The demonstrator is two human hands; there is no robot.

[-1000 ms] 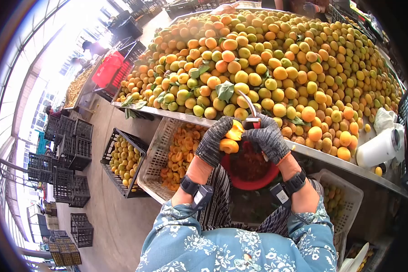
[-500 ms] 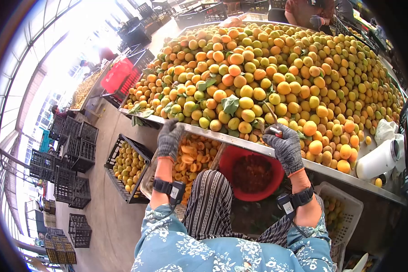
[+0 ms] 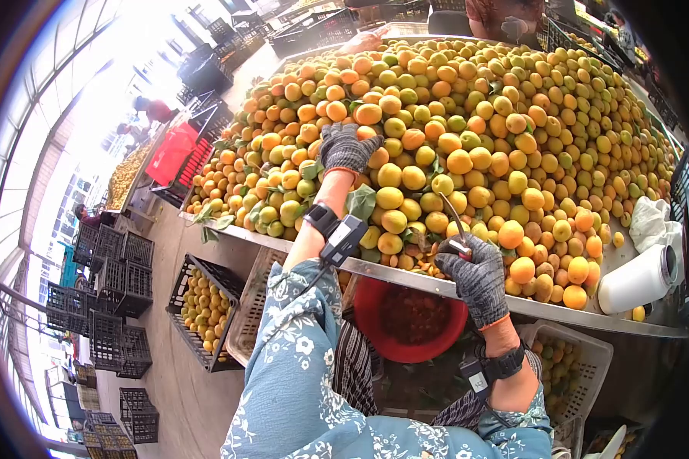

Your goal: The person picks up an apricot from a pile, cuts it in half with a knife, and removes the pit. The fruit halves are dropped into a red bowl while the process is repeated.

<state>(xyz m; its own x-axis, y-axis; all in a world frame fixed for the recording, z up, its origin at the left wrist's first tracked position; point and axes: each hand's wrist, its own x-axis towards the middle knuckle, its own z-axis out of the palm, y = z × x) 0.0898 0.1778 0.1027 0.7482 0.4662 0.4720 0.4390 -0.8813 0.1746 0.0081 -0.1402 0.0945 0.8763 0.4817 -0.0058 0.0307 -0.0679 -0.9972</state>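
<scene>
My left hand (image 3: 347, 148), in a grey knitted glove, reaches over the heap of apricots (image 3: 505, 153). Its fingers are spread and rest on the fruit, with the thumb apart; the fingertips are partly out of sight among the apricots. Near the table's metal edge, my right hand (image 3: 476, 277), gloved alike, is closed around a small knife (image 3: 461, 246). The thin curved blade points up and away towards the fruit. A green leaf (image 3: 361, 202) lies on the apricots between my hands.
Below the edge stand a red basin (image 3: 364, 306) with dark orange bits, a black crate (image 3: 177, 294) of apricots and a pale basket (image 3: 241, 336). A white container (image 3: 635, 281) lies at the right. Across the heap is another person (image 3: 490, 19). Black crates (image 3: 111, 283) are stacked left.
My left hand has moved from the table's edge forward onto the apricot heap, and its arm now covers the halved apricots below. My right hand keeps the knife near the edge.
</scene>
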